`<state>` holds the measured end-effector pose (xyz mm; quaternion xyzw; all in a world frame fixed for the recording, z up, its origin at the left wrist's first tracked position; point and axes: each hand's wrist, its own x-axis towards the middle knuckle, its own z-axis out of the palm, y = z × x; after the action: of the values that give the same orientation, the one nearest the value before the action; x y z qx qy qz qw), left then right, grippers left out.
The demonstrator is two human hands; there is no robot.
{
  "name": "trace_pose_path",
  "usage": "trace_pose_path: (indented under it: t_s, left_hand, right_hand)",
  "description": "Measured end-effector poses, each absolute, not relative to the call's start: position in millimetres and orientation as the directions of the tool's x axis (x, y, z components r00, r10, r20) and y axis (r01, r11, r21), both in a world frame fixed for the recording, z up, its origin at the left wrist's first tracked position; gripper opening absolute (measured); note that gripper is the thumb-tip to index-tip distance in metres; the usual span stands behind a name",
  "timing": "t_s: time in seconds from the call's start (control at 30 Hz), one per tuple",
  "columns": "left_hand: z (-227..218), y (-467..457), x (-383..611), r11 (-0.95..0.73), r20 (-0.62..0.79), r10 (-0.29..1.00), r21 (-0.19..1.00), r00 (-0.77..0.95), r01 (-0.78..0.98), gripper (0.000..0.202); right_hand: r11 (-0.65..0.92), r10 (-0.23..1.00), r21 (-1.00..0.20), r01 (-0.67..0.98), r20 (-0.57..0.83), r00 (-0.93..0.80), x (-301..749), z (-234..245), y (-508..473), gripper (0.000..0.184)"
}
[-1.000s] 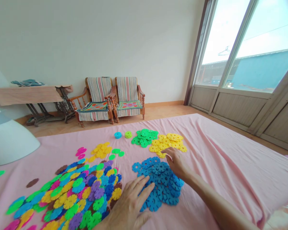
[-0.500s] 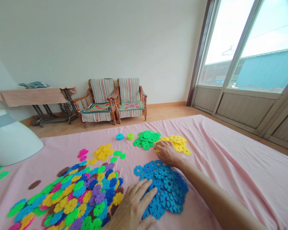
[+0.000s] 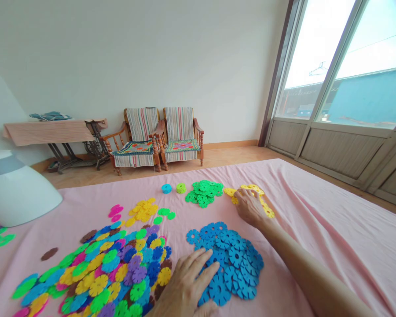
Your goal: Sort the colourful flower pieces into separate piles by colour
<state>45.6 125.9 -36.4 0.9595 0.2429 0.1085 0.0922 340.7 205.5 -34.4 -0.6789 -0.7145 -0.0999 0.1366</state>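
Observation:
My right hand [image 3: 250,205] lies over the pile of yellow notched discs [image 3: 254,188] at the back right, its fingers reaching down onto them; whether it grips any is hidden. Fingers spread, my left hand [image 3: 193,281] rests at the left edge of the blue notched disc pile [image 3: 232,259]. Left of the yellow pile sits a heap of green notched discs [image 3: 204,193]. A wide mixed-colour heap of discs [image 3: 108,264] spreads to the left of my left hand.
On the pink cloth [image 3: 303,246] stand a small blue stack [image 3: 166,189] and a lime stack [image 3: 181,188]. A smaller yellow pile [image 3: 143,211], pink discs [image 3: 115,211] and a few green discs [image 3: 164,211] lie nearby. A white rounded object [image 3: 20,193] stands at left.
My right hand has moved right, from beside the green heap across the yellow discs, and some yellow discs have shifted right. My left hand has stayed by the blue pile.

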Motion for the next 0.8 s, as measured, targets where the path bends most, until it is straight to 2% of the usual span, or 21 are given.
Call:
trace_pose_path:
  t_s: [0.17,0.23,0.43,0.6,0.63,0.73,0.8]
  left_hand:
    - [-47,129,43,-0.881,0.219,0.458,0.237,0.861,0.409,0.057]
    - [-45,128,43,-0.868,0.199,0.479,0.254,0.855,0.427,0.054]
    - [-32,122,48,-0.816,0.121,0.550,0.289,0.826,0.501,0.048]
    - [-22,117,36,-0.763,0.130,0.625,0.310,0.770,0.567,0.066]
    - [-20,115,32,-0.740,0.122,0.652,0.319,0.748,0.593,0.069]
    - [-16,108,21,-0.688,0.106,0.709,0.324,0.698,0.649,0.069]
    - [-17,105,18,-0.684,0.106,0.713,0.326,0.693,0.653,0.061]
  right_hand:
    - [0.136,0.935,-0.039,0.990,0.337,-0.115,327,-37,216,0.035]
    - [0.162,0.934,-0.049,0.986,0.330,-0.137,328,-39,219,0.032]
    - [0.124,0.918,-0.143,0.982,0.392,-0.059,332,-33,210,0.034]
    - [0.221,0.919,-0.218,0.951,0.372,-0.128,314,-27,145,0.032]
    - [0.240,0.925,-0.235,0.942,0.349,-0.148,312,-27,126,0.038]
    - [0.234,0.961,-0.341,0.910,0.225,-0.163,315,-32,75,0.073]
    - [0.227,0.965,-0.371,0.901,0.208,-0.157,319,-37,52,0.082]
